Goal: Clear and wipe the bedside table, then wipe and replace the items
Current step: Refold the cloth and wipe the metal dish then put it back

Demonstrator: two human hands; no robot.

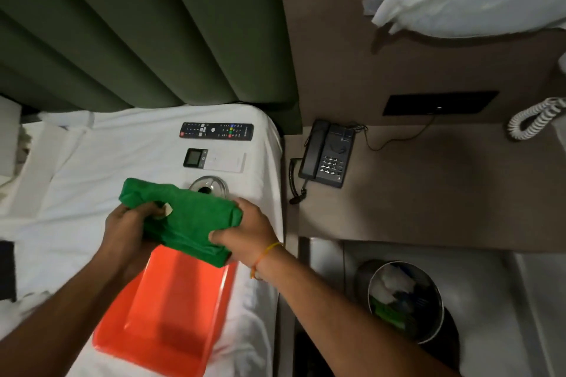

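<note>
over the bed, both hands, left hand and right hand, clutch the folded green cloth; the bedside table lies rightward, nearer the right hand.

Cloth: solid green, over an orange tray. White sheet beneath the tray; beyond the tray, a black remote with coloured buttons. Right of the tray, black telephone on a brown table.

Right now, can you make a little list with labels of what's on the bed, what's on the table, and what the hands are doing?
hands: left hand and right hand both grip a green cloth
under cloth: orange tray
on bed: black remote, white remote, glass ashtray
on bedside table: black phone
floor: bin
</note>
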